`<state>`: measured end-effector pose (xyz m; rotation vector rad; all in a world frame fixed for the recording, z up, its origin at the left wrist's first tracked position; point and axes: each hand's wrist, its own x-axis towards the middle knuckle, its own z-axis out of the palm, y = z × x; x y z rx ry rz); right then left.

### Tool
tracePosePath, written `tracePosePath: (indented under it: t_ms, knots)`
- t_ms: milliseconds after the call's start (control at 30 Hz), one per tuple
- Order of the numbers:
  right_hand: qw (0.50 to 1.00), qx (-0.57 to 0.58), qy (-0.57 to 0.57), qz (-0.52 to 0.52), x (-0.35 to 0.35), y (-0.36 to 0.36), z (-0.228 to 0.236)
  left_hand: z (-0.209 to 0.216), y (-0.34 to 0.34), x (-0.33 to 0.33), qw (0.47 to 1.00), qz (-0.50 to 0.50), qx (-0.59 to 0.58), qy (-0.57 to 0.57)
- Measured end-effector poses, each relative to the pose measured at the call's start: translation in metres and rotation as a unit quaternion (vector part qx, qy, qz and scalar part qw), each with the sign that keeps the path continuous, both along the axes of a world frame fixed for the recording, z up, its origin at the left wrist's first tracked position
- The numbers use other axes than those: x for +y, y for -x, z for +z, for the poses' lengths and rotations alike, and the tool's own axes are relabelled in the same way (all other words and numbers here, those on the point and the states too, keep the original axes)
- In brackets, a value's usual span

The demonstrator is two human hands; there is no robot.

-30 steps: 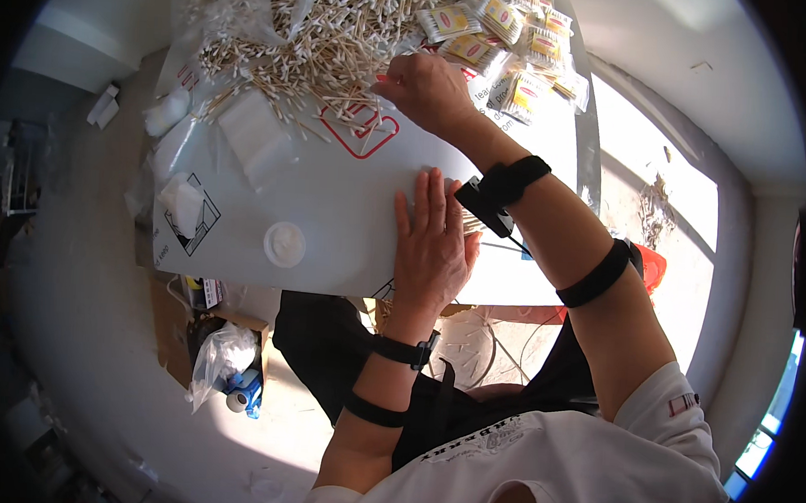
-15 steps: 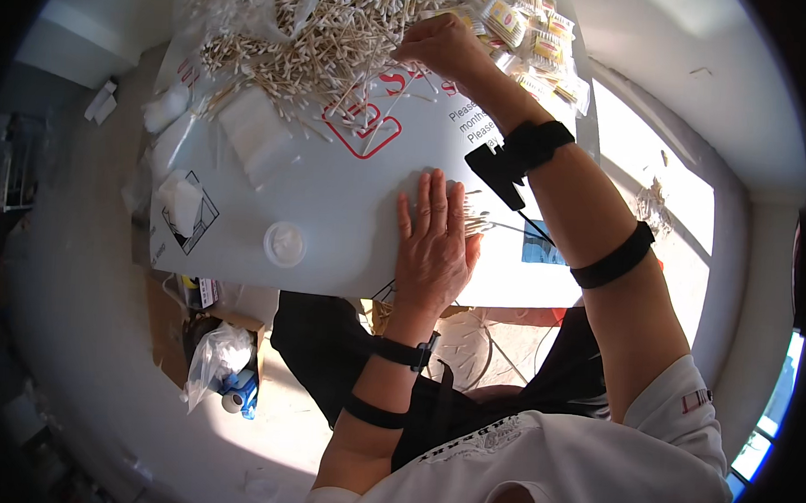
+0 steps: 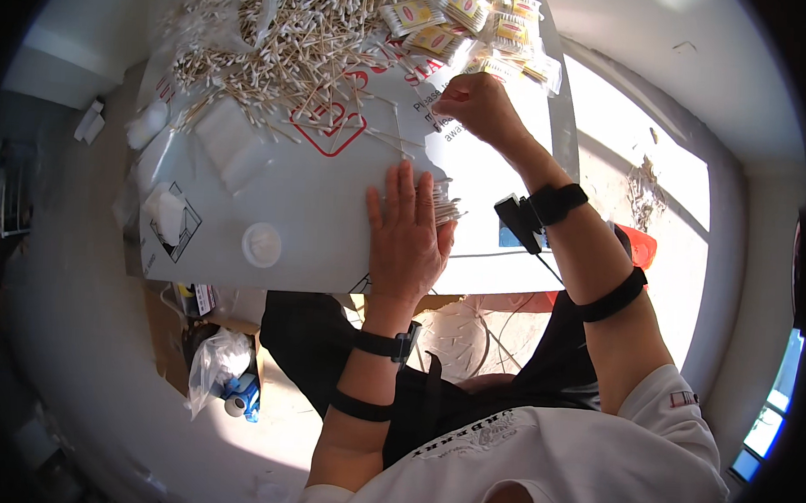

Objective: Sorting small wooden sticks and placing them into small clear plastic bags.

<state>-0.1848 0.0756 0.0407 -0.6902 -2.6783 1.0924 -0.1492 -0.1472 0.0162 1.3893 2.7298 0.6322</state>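
Note:
My left hand (image 3: 408, 238) lies flat on the table, fingers stretched out and together. Its thumb and index side rest against a small bundle of cotton swabs (image 3: 446, 203). Higher up, to the right, my right hand (image 3: 481, 111) is pinched, with a white cotton tip (image 3: 439, 124) showing under the fingertips. How many swabs it holds is hidden. Beyond both hands, a large heap of loose cotton swabs (image 3: 314, 32) covers the far side, with several strays at its near edge.
Packed swab bags (image 3: 435, 42) lie at the far right. A round white lid or dish (image 3: 261, 244), a white folded packet (image 3: 235, 143) and a crumpled white piece (image 3: 166, 212) lie on the left of the grey table (image 3: 324, 208). Below stands an open cardboard box (image 3: 167, 349).
My right hand has drawn back from the swab heap toward my left hand, still pinched. My left hand stays flat by the bundle. The whole view has shifted slightly.

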Motion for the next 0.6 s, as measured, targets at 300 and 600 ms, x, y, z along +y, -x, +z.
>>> tracePosePath:
  t_ms: [300, 600]
  knots:
    - [0.985, 0.017, -0.134, 0.107, -0.054, -0.009, -0.003, -0.001, -0.002, 0.002, 1.0, -0.001, 0.012, 0.006]
    - [0.977, 0.017, -0.164, 0.135, -0.039, -0.027, 0.001, 0.0, -0.002, 0.002, 1.0, -0.003, 0.006, 0.019]
